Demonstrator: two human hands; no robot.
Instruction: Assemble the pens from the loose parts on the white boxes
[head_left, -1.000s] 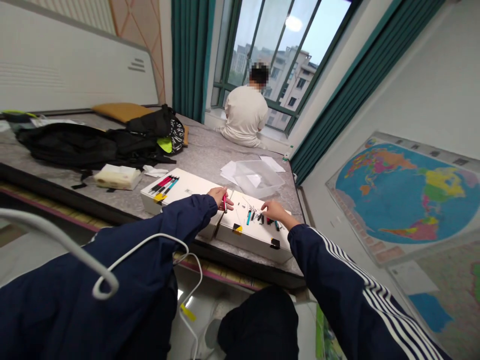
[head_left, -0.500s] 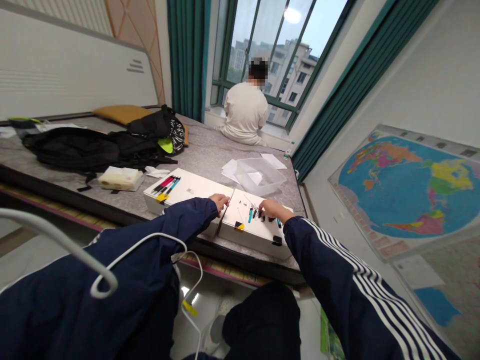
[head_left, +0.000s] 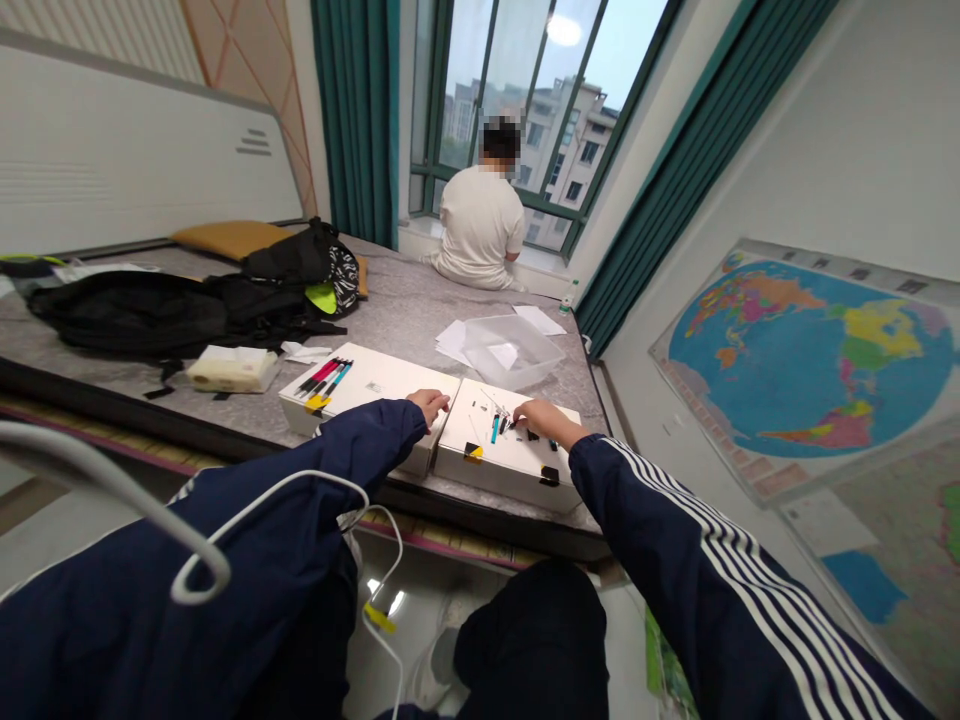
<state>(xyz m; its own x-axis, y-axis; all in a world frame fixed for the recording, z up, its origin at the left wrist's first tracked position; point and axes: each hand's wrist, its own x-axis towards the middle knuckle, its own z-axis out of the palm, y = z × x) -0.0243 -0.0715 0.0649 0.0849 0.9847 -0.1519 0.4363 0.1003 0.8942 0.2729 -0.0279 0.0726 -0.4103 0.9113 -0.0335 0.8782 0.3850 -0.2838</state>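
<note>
Two white boxes lie side by side before me. On the right box point(head_left: 491, 468) are scattered several small pen parts: a blue pen barrel point(head_left: 495, 428), dark pieces and thin rods. My right hand point(head_left: 541, 417) is over these parts, fingertips pinched together low beside the blue barrel. What they grip is too small to make out. My left hand point(head_left: 430, 404) rests at the right end of the left box point(head_left: 397, 378), near the gap, fingers loosely stretched and nothing visible in them. Several whole pens point(head_left: 324, 377), red, black and blue, lie in a row on the left box's far left.
Behind the boxes stands a clear plastic bin point(head_left: 525, 362) with papers. A tissue pack point(head_left: 232, 369) and a black backpack point(head_left: 135, 305) lie to the left. A person point(head_left: 480, 225) sits by the window, back turned. A white cable point(head_left: 292, 475) crosses my left sleeve.
My right hand has moved slightly left toward the blue barrel, uncovering dark parts to its right. My left hand stays at the box end. The view has shifted a little.
</note>
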